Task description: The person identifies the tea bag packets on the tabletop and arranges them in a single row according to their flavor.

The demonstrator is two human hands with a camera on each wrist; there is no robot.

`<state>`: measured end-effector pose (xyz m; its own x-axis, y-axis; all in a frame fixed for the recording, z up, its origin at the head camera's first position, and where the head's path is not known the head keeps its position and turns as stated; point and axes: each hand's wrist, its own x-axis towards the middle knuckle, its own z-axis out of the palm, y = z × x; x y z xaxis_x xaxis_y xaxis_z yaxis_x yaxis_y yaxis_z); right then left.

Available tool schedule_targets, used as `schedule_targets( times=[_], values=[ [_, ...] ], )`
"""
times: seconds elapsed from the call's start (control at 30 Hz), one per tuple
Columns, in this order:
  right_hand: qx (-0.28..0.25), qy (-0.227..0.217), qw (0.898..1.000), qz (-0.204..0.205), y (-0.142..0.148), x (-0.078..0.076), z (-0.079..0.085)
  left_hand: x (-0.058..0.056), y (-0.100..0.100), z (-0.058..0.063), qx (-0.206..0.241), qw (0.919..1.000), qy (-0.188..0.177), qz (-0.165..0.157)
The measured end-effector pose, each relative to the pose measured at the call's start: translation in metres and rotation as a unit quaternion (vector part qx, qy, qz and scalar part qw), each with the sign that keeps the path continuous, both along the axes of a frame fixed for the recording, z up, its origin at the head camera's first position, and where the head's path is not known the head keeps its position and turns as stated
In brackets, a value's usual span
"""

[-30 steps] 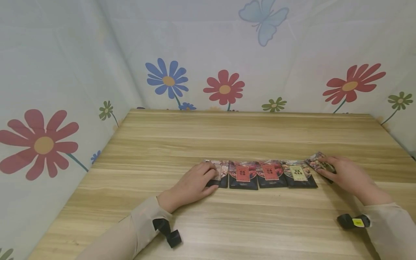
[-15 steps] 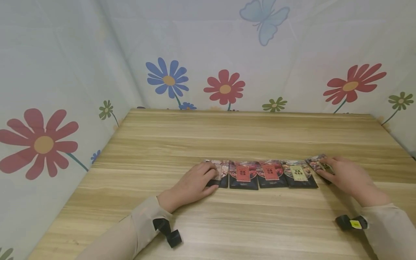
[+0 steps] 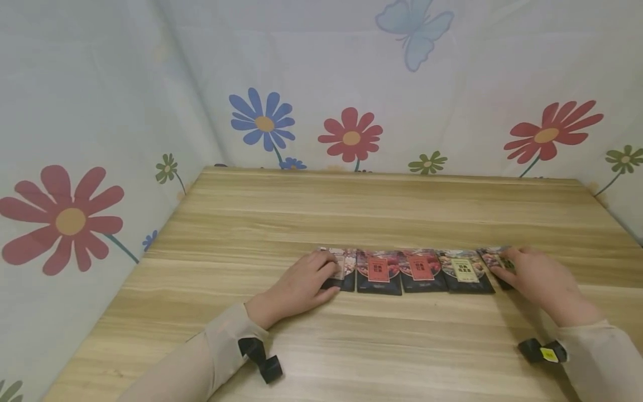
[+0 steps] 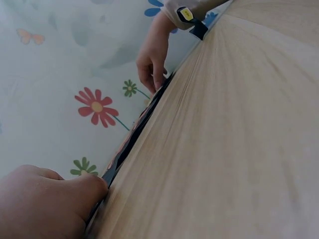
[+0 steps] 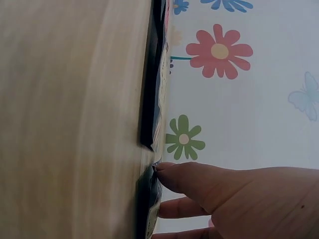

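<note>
Flat dark tea packets lie in a side-by-side row on the wooden table (image 3: 382, 346). My left hand (image 3: 298, 285) rests on the leftmost packet (image 3: 348, 273), its thumb along the near edge, hiding part of the label. Two packets with red labels, the left red one (image 3: 379, 272) and the right red one (image 3: 421, 270), follow to the right. Then comes a packet with a pale yellow-green label (image 3: 465, 271). At the row's right end my right hand (image 3: 545, 282) holds the last packet (image 3: 491, 259) between thumb and fingers, covering most of it.
A white curtain (image 3: 311, 61) printed with flowers and a butterfly hangs behind the table and along its left side. Black wrist cameras sit on the left sleeve (image 3: 223, 340) and the right sleeve (image 3: 593, 357).
My right hand has turned the last packet from a slant to nearly straight, in line beside the yellow-green one. My left hand has stayed on the leftmost packet. The head view has shifted slightly.
</note>
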<state>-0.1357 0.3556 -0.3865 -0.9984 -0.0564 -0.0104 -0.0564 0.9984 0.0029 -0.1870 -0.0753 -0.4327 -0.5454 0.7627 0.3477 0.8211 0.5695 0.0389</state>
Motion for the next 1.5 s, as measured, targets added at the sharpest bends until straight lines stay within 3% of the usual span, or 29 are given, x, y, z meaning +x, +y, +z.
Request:
schedule_targets(
  times=[0.63,1.07,1.5],
  values=[
    [0.012,-0.001,1.0,0.001,-0.012,0.002,0.006,0.001,-0.003,0.0,0.005,1.0,0.007,0.001],
    [0.005,-0.006,1.0,-0.002,-0.013,0.004,0.003,0.002,-0.002,0.002,-0.012,0.9998,-0.011,0.013],
    [0.007,-0.009,1.0,-0.004,-0.011,0.004,0.003,0.001,-0.001,0.0,-0.011,0.9999,0.002,0.008]
  ],
)
